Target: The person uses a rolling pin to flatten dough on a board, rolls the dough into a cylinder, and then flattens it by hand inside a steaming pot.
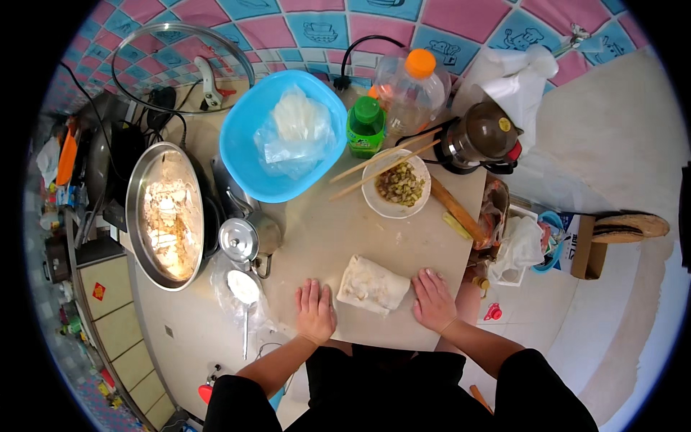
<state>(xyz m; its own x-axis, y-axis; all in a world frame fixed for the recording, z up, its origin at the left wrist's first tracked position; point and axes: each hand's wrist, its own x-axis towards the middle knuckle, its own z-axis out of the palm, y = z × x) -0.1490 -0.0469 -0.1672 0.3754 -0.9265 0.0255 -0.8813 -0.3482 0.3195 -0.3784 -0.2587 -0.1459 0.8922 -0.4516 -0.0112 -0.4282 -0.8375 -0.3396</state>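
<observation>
A folded slab of dough (pixel 372 286) lies on the light worktop (pixel 313 237), between my two hands. My left hand (pixel 315 313) rests flat on the worktop to its left, palm down and a little apart from it. Just right of the dough, my right hand (pixel 433 301) lies palm down, fingertips near its edge. Neither hand holds anything. Farther back stands a white bowl (pixel 371 198) of chopped filling (pixel 400 184), with wooden chopsticks (pixel 385 162) across its rim. A wooden rolling pin (pixel 459 210) lies to the right of the bowl.
At left are a wide metal pan (pixel 135 232), a lidded metal pot (pixel 265 232) and a spoon of white powder (pixel 243 287) on a plastic bag. Behind stand a blue basin (pixel 229 146) holding plastic bags, a green-capped bottle (pixel 366 127), a large clear jug (pixel 410 97) and a kettle-like appliance (pixel 480 135).
</observation>
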